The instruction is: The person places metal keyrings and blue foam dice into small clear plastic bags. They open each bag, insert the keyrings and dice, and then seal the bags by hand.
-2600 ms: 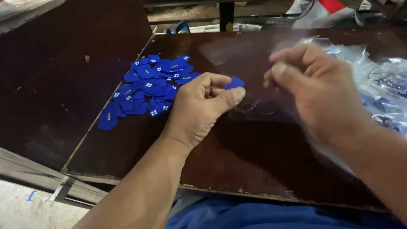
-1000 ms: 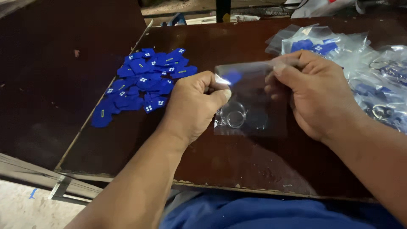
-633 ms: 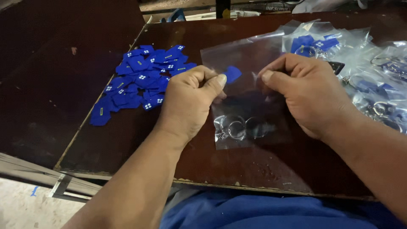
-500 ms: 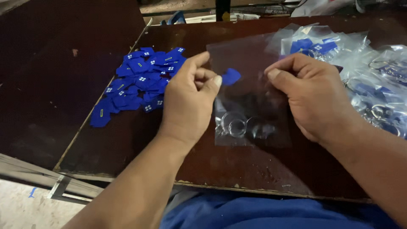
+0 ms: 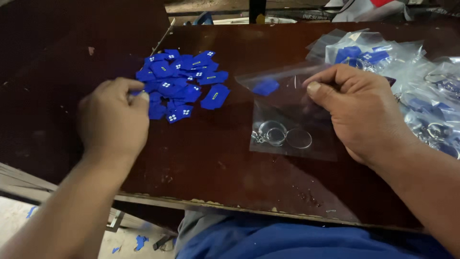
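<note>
My right hand [image 5: 364, 110] pinches the top edge of a small clear plastic bag [image 5: 282, 103] and holds it just above the dark wooden table [image 5: 215, 163]. Inside the bag lie a blue tag [image 5: 266, 87] and clear round keyrings [image 5: 280, 134]. My left hand [image 5: 112, 120] is at the near left edge of a pile of blue tags [image 5: 184, 79]. Its fingers are curled, and a sliver of blue tag shows between thumb and forefinger.
A heap of filled clear bags [image 5: 421, 72] with blue tags and keyrings lies at the right, behind my right hand. The table's worn front edge runs close to my lap. Bits of blue scrap [image 5: 139, 242] lie on the floor at the lower left.
My left hand has let go of the bag and moved left to the pile of blue tags. The blue tag is now inside the bag, which my right hand alone holds.
</note>
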